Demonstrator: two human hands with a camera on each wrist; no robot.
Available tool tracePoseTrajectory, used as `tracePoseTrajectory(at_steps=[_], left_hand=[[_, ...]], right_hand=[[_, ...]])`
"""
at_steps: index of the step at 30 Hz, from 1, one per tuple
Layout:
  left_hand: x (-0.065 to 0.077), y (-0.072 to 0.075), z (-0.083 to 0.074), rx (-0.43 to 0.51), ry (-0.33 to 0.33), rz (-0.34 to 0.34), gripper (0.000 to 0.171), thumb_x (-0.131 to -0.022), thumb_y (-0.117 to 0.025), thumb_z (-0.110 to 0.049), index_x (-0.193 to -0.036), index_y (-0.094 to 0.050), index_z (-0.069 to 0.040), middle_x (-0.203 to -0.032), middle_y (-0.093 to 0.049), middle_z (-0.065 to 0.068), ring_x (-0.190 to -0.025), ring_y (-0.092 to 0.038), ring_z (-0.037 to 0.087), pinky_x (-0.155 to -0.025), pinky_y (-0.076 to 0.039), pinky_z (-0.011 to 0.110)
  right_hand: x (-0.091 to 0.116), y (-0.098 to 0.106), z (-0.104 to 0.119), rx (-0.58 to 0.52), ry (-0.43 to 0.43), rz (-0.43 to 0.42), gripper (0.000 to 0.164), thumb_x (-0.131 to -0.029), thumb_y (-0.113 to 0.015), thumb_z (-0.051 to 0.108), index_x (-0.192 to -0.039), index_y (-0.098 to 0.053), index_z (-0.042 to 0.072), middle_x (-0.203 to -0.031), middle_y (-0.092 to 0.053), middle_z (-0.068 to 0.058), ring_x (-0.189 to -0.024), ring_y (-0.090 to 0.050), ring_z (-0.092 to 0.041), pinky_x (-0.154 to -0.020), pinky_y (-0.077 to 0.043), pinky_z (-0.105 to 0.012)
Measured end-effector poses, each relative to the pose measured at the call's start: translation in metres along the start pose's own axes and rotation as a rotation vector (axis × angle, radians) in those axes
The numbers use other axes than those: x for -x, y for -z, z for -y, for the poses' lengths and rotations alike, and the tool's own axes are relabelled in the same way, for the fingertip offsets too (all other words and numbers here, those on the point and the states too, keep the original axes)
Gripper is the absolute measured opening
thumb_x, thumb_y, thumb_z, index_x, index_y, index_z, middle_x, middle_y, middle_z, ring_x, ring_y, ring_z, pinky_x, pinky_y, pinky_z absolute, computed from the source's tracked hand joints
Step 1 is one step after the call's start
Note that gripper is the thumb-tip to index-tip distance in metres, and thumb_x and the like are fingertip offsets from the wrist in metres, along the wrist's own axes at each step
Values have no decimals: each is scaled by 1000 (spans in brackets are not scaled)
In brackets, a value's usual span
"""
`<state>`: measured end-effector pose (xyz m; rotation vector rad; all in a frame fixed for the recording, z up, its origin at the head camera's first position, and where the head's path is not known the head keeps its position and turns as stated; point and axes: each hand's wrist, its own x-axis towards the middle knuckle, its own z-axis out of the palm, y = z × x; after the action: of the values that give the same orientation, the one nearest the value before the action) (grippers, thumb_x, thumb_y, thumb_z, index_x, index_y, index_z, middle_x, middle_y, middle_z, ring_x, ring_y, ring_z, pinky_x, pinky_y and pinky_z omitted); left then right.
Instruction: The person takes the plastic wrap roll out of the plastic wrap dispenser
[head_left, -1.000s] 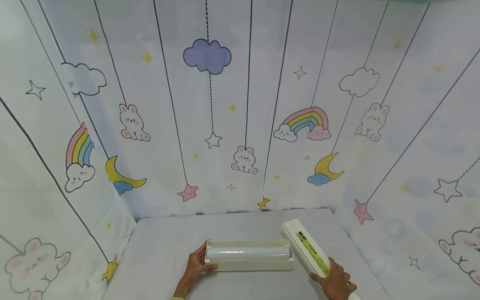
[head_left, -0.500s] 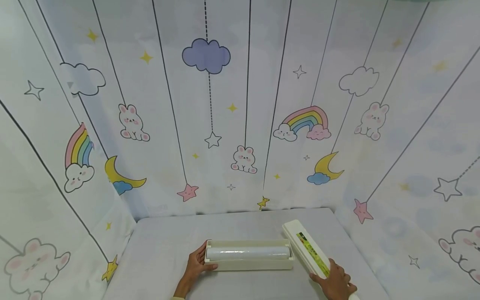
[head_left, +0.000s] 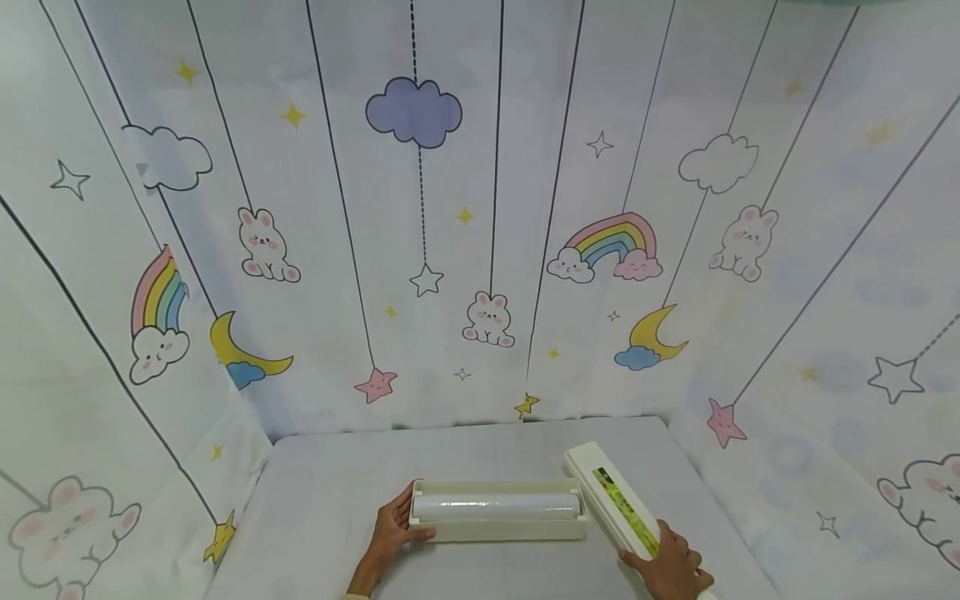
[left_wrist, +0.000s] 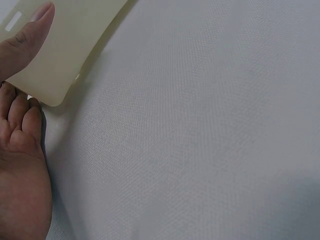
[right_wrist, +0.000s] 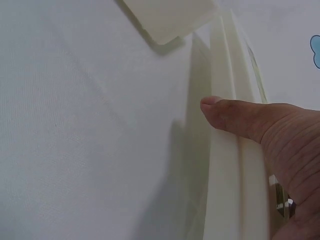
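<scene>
A long cream cling film dispenser box (head_left: pixel 517 531) lies crosswise on the table, its top off. Inside it shows a shiny roll of cling film (head_left: pixel 498 506). My left hand (head_left: pixel 392 529) grips the box's left end, thumb on the front wall; in the left wrist view the thumb lies flat against the cream plastic (left_wrist: pixel 65 55). Slanting beside the box's right end is its long lid (head_left: pixel 588 460) with a green and yellow label. My right hand (head_left: pixel 671 562) holds the lid's near end, thumb across its side edge (right_wrist: pixel 225 180) in the right wrist view.
Pale cloth covers the table (head_left: pixel 330 467). A white curtain (head_left: pixel 442 333) printed with bunnies, stars and rainbows stands behind it and along both sides.
The lid's far end has dropped very slightly toward me. Both hands keep their hold, and the box with the roll stays where it was.
</scene>
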<state>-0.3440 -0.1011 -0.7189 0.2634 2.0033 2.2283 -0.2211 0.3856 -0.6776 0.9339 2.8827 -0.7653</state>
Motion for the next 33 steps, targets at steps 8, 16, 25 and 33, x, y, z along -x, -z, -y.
tracePoseTrajectory(at_steps=[8,16,25,33], left_hand=[[-1,2,2,7,-7,8,102,-67,-89,6,-154,-37,-2,-160,-39,18,-147,-39,38,-111,-46,17],[0,2,2,-19,-19,19,101,-68,-89,4,-154,-36,-2,-160,-37,20,-146,-41,35,-107,-46,11],[-2,4,6,-34,-35,39,103,-69,-89,2,-156,-33,0,-161,-33,22,-145,-44,24,-107,-45,9],[-3,4,7,-14,21,24,105,-67,-91,1,-156,-36,-6,-161,-37,14,-145,-45,20,-107,-45,9]], right_hand=[[1,-1,-2,12,-4,14,135,-50,-81,82,-144,-35,-2,-123,-46,-36,-105,-43,-53,-84,-36,-70],[3,-3,-4,20,-10,9,134,-51,-80,82,-144,-35,-3,-125,-45,-37,-107,-43,-55,-86,-35,-73],[4,-4,-6,23,-8,20,137,-49,-79,85,-144,-35,-4,-127,-44,-39,-108,-43,-57,-86,-35,-73],[6,-11,-6,21,-45,23,131,-53,-81,79,-144,-36,-4,-129,-42,-39,-109,-43,-54,-87,-35,-71]])
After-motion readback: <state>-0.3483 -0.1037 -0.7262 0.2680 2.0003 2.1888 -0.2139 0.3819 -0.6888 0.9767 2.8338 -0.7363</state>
